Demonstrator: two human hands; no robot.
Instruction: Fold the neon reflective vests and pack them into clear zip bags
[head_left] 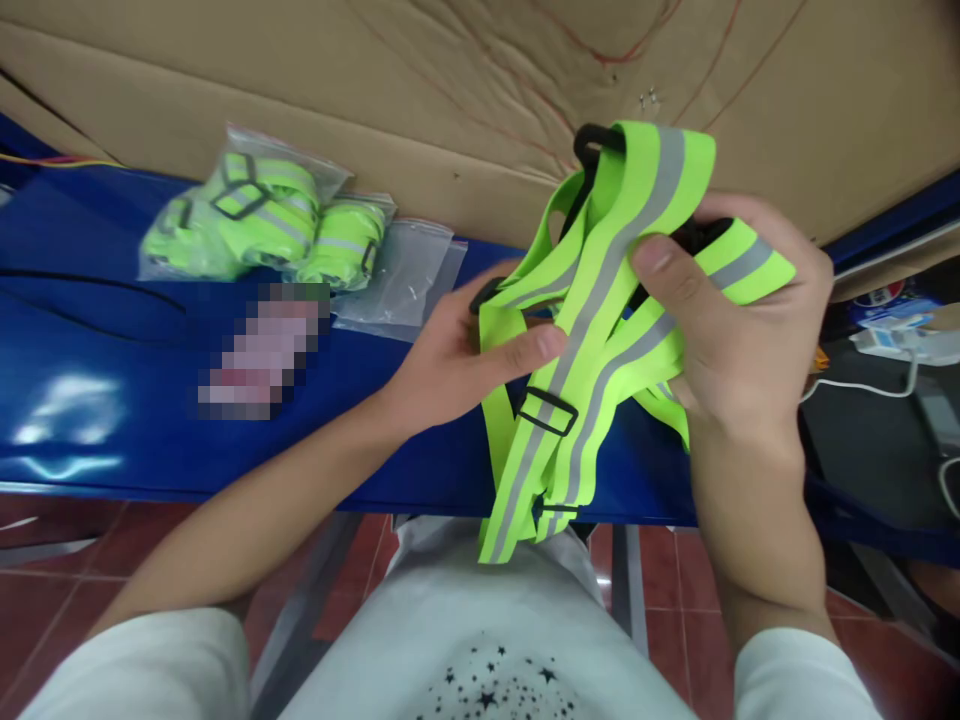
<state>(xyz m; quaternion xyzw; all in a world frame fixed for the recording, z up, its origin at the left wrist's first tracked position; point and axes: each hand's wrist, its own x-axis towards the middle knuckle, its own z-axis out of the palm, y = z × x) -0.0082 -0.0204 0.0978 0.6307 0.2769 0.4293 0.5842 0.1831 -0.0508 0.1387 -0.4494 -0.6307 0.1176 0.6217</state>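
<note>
Clear plastic first, and in the head view it was at the back of the table (442,470): a bulging cluster of clear bags (262,215) sat full of yellow-green straps with grey stripes and black buckles, though how many bags made it up was hard to tell. Just beside it, a smaller clear bag (341,245) held another coil of the same, and next along, flat clear bags (412,275) lay on the blue surface.

Now to the hands! The left hand (457,365) was partly closed, gripping the strap bundle (607,275), thumb along the front of a band, fingers mostly hidden behind. Over on the other side, the right hand (739,320) had it too, thumb pressed down on the webbing, fingers curled around behind the loops.

And the bundle itself, up between both hands above the table! Bright yellow-green, a grey stripe down each band, looped and crossing, a black buckle (549,411) midway, lower ends dangling across the table's front edge.
</note>
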